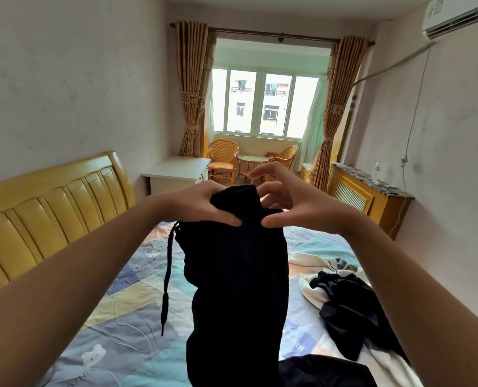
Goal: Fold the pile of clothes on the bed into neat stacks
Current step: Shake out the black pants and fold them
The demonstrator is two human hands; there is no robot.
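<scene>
I hold a black garment (237, 275) up in the air above the bed (126, 297); it hangs down long and narrow, and a black drawstring (167, 277) dangles at its left. My left hand (204, 202) grips its top edge, thumb pressed on the front. My right hand (282, 199) touches the same edge with its thumb, while its fingers are spread and lifted behind the cloth. On the bed at the right lies a pile (341, 300) of white and black clothes. More black cloth (324, 372) sits at the bottom edge.
The bed has a pastel patchwork sheet and a yellow padded headboard (45, 205) at the left. Beyond it stand a white desk (176, 171), two wicker chairs (222, 160) with a small round table, and a wooden cabinet (363, 194) on the right wall.
</scene>
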